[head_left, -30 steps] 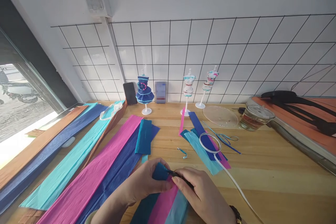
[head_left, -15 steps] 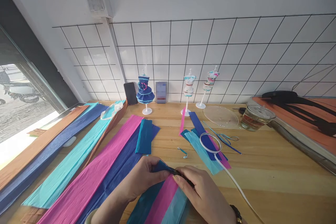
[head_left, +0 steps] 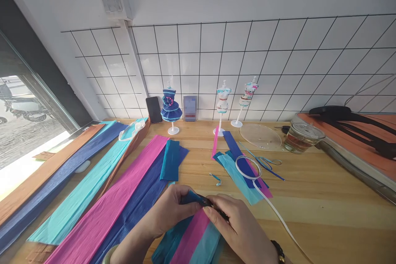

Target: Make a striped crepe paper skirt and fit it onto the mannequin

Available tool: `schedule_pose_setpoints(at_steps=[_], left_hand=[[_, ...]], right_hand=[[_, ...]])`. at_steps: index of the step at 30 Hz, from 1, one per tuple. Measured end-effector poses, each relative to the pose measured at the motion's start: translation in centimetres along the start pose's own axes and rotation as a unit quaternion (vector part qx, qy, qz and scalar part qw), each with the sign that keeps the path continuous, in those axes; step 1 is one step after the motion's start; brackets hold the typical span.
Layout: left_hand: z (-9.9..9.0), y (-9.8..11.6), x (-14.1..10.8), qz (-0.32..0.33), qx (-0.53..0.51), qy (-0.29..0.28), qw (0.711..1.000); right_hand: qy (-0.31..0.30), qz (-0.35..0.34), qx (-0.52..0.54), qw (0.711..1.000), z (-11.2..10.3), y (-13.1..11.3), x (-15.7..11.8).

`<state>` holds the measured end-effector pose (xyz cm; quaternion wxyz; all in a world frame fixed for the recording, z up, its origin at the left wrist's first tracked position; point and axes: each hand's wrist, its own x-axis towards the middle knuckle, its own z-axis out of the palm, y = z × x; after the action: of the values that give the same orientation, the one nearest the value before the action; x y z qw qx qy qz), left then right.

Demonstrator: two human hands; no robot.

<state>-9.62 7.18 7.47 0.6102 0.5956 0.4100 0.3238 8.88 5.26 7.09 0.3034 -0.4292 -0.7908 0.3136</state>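
Note:
My left hand [head_left: 175, 210] pinches a folded piece of dark blue paper [head_left: 189, 197] at the lower middle. Close against it, my right hand [head_left: 235, 218] is closed round a small black tool [head_left: 218, 210], whose tip meets the paper; its kind is hard to make out. Below both hands hang teal, pink [head_left: 190, 239] and light blue strips, their upper ends hidden behind the fingers. A small blue and white scrap [head_left: 215, 179] lies on the table just beyond my hands.
Long crepe paper strips [head_left: 108, 202] cover the left side. A roll of white tape [head_left: 248, 168] lies on cut strips at right. Small dress forms [head_left: 171, 109], a phone [head_left: 154, 109], a clear disc [head_left: 260, 136] and a glass jar [head_left: 303, 137] stand or lie at the back.
The dark blue paper and the black tool have tilted slightly between my fingers. Both hands stay in nearly the same place.

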Motion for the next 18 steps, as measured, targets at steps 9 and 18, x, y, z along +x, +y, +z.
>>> schedule_pose_setpoints(at_steps=[9,18], left_hand=[[0.40,-0.61,0.19,-0.011,0.022,-0.002,1.000],[0.53,-0.58,0.19,-0.017,0.014,0.001,1.000]], right_hand=[[-0.021,0.018,0.010,1.000,0.12,0.00,-0.02],[-0.011,0.009,0.005,1.000,0.29,0.11,-0.07]])
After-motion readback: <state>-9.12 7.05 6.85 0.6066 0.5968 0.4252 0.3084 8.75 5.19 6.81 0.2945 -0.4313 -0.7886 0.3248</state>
